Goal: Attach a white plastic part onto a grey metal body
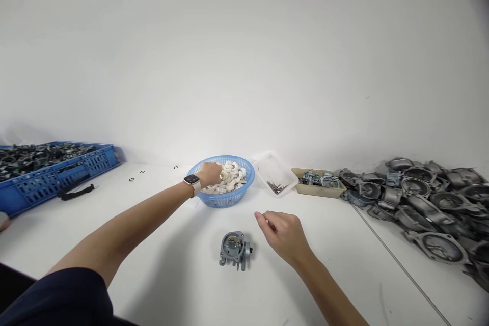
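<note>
Nearest you, a small grey metal carburettor body [234,250] stood on the white worktop [183,275], free of both hands. Just to its right, your right hand [284,237] hovered low over the worktop with its fingers loosely curled; whether it pinched anything small, I could not tell. Farther out, your left hand [210,174], a watch [192,182] at the wrist, reached into the blue basket [225,198] and closed around the white plastic parts [233,178] heaped inside. Beside the basket to the right lay a clear tray [273,170] with a few thin pins [275,188], then a beige tray [319,189] of fittings, and a pile of grey castings [420,204]. At the far left sat a blue crate [57,173] of dark parts.
</note>
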The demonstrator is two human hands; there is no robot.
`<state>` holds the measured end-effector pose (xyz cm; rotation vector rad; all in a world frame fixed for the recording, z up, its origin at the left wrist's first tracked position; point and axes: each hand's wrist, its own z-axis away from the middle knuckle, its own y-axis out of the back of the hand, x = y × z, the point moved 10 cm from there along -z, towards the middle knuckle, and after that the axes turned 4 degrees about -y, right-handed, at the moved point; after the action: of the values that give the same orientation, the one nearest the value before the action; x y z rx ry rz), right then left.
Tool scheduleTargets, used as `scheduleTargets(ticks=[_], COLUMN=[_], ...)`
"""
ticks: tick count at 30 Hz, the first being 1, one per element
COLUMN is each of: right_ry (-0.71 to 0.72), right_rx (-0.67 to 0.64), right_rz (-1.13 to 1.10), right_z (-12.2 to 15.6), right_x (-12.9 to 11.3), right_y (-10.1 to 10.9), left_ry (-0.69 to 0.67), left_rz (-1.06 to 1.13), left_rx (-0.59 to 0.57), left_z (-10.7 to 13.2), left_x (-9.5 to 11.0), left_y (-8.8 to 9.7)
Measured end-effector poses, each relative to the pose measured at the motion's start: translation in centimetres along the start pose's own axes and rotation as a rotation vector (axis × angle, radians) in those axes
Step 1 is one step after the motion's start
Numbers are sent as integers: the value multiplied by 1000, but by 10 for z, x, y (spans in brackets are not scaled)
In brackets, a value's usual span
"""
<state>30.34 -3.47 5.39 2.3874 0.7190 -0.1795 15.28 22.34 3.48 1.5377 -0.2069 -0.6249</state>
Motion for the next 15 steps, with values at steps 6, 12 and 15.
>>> scheduleTargets(ticks=[6, 12, 15], right_ry=[2, 3, 4], right_rx=[-3, -1, -1], right_rz=[6, 11, 14], right_z=[1, 1, 1], right_x=[0, -1, -2], right_y=[-2, -1, -1], left_ry=[45, 39, 36], left_rz=[-46, -67, -63], left_rx=[-24, -38, -38], left_z=[-1, -4, -5], left_x=[-7, -7, -7], left_y=[-6, -5, -3])
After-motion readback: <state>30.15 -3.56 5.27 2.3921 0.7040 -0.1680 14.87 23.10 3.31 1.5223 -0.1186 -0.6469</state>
